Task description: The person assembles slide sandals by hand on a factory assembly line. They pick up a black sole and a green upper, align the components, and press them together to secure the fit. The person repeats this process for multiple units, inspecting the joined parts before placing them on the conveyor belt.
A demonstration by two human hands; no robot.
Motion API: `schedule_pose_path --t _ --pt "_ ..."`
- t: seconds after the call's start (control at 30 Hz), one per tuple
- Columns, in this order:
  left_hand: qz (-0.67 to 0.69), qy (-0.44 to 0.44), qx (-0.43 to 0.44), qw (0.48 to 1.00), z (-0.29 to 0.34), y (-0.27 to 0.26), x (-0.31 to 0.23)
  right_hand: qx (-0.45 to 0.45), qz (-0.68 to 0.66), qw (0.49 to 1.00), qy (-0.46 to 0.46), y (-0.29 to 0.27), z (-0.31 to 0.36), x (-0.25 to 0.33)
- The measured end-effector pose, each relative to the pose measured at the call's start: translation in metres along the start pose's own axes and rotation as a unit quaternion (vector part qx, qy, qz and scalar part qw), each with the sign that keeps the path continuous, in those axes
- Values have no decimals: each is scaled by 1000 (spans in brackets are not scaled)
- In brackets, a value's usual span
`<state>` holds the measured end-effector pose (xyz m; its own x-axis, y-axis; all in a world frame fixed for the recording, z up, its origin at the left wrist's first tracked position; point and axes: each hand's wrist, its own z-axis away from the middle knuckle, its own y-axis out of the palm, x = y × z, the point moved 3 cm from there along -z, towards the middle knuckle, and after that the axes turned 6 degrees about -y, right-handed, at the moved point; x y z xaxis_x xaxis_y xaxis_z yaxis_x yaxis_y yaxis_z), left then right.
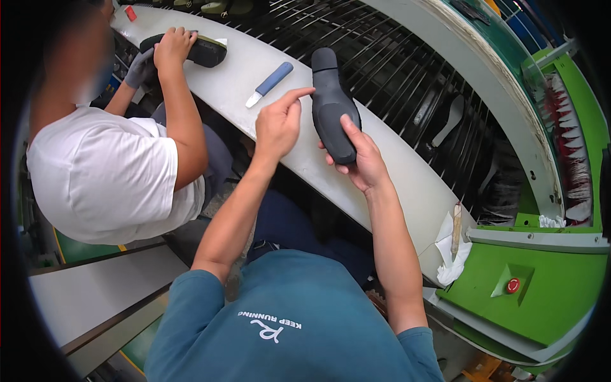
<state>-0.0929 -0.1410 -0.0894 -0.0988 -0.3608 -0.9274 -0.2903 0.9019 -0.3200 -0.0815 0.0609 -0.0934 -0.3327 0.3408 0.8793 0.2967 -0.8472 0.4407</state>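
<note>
My right hand (361,153) grips a dark grey shoe (335,105) by its near end, fingers beneath and thumb along the side. The shoe's ribbed sole seems to face up, and its narrower end points away over the table's far edge. Beside it, my left hand (279,127) holds nothing; its index finger is stretched out to the shoe's left edge while other fingers curl. A hand tool with a blue handle (275,79) and a short pale blade lies on the white table, left of the shoe.
Along the curved white table (407,191), a co-worker (108,172) at left handles a dark shoe (207,51). Beyond it runs a rack of dark rods (394,70) carrying shoes. At right, a green machine (541,274) has a red button (513,285); white tissue (453,254) lies nearby.
</note>
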Motion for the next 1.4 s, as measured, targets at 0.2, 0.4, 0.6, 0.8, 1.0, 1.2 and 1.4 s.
schedule_pose_path --t 0.2,0.4,0.6,0.8,1.0,1.2,1.4 --pt "-41 67 -116 990 42 10 37 28 -66 997 -3 -12 -3 -22" --pt "-125 180 -134 966 51 25 28 29 -30 999 -12 -19 5 -23" --pt "-127 200 -143 961 52 23 36 -54 65 991 -106 0 19 -30" --pt "-117 203 -146 961 53 23 28 -196 142 954 -179 -26 38 -13" --pt "-17 90 -88 992 52 24 17 -236 300 863 -332 -18 75 78" --pt "117 248 -44 961 69 18 -89 -128 551 687 -455 48 100 134" --pt "178 321 26 930 56 22 -109 -43 292 791 -536 49 62 71"
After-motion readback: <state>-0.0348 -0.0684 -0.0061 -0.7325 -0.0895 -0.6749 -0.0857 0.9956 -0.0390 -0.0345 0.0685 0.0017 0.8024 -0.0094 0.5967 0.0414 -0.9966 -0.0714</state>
